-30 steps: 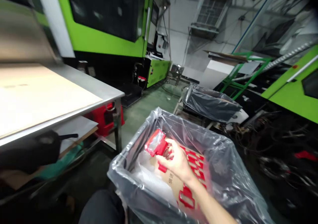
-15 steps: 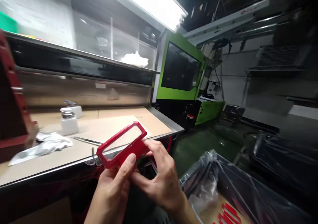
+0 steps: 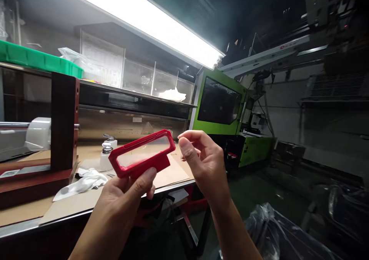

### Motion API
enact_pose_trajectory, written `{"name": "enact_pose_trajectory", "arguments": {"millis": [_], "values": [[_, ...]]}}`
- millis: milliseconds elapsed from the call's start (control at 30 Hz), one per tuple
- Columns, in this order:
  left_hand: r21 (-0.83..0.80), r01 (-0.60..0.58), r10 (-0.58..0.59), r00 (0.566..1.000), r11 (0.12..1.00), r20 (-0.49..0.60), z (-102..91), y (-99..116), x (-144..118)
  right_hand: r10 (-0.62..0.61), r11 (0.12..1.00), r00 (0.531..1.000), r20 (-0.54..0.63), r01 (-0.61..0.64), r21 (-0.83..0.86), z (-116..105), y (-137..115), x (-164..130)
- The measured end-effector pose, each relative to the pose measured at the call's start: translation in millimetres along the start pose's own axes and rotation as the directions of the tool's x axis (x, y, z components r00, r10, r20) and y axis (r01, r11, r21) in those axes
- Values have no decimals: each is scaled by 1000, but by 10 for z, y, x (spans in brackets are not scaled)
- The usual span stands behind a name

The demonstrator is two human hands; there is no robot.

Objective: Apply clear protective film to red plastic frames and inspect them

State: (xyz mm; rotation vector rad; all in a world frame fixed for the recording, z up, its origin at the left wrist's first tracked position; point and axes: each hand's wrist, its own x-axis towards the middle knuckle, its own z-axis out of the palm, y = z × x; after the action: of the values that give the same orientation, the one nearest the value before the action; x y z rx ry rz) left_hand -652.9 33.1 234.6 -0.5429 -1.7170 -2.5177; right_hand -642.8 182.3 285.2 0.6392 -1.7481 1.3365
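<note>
A red plastic frame (image 3: 141,167) with a long window through its middle is tilted in front of me, above the bench's front edge. My left hand (image 3: 127,192) grips it from below, thumb pressed on its lower tab. Just off the frame's right end, my right hand (image 3: 201,156) is held with thumb and index fingertips brought together. Whether anything small is pinched there I cannot make out. Behind the frame, white pump-top bottles (image 3: 106,156) stand on the bench, and a crumpled white cloth (image 3: 83,185) lies to the left.
The cardboard-covered bench (image 3: 69,210) has a metal front edge. At left stands a dark red stand (image 3: 65,125) with a white roll (image 3: 39,134). A green tray (image 3: 37,58) rests on the shelf. A green machine (image 3: 221,127) is beyond the bench; plastic bagging (image 3: 265,225) is lower right.
My right hand has come off the red frame and moved up to the right. The left hand still holds the frame, now turned more level. My view has swung left and up.
</note>
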Motion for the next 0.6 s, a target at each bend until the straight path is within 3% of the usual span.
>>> {"name": "enact_pose_trajectory", "arguments": {"millis": [200, 367, 500, 600], "values": [[2, -11, 12, 994, 1000, -109, 56, 88, -55, 57, 998, 997, 54, -57, 11, 31, -26, 45], [-9, -44, 44, 995, 999, -86, 72, 100, -43, 70, 998, 995, 72, -69, -10, 33, -34, 82], [-40, -22, 18, 994, 999, -106, 79, 110, -35, 0, 997, 999, 52, 4, -71, 25, -41, 96], [-87, -34, 22, 990, 996, -137, 93, 115, -32, -126, 980, 992, 29, 129, -153, 39, -43, 81]]}}
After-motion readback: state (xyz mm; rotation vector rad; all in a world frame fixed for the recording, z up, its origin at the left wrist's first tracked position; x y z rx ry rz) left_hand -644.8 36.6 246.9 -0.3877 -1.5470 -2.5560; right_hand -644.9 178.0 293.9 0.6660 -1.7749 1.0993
